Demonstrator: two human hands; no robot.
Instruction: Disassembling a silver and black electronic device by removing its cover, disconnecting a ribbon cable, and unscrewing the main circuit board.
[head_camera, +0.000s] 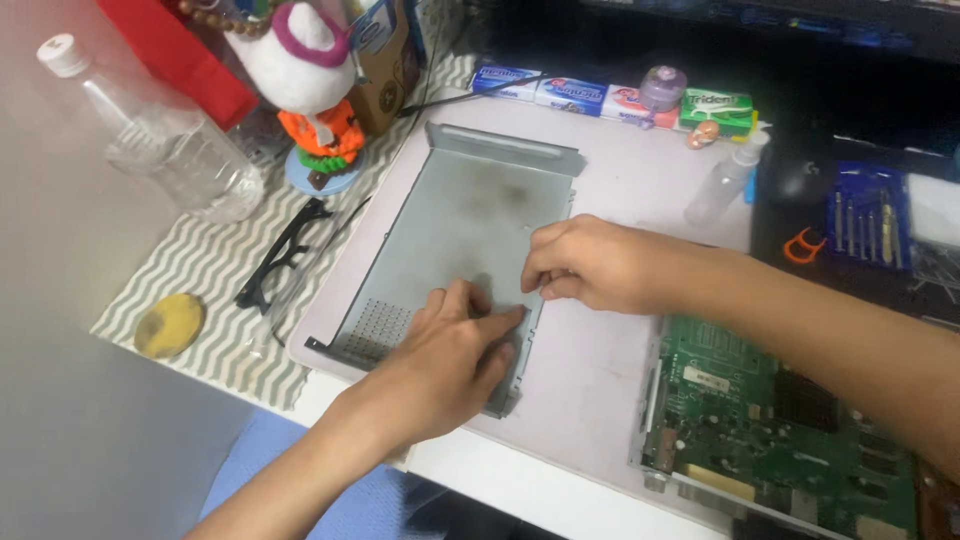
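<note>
Both your hands are on the grey metal cover plate (455, 225), pinning it flat on the pale work mat (600, 360).

Your left hand (450, 355) lies spread and flat, palm down, on the plate's near end, seemingly to stop it sliding. Your right hand (585, 262) curls at the plate's right edge, fingertips pinched narrow on the rim or something small there; which, I cannot tell. The green circuit board (770, 420) sits apart to your right, the screwdriver set (865, 225) beyond it.

White worktop (520, 490), pale mat (620, 180) bearing grey metal cover panel (460, 220) and green circuit board (760, 420), zigzag-patterned cloth (210, 265) with black glasses (280, 255), clear plastic bottle (150, 130)
</note>
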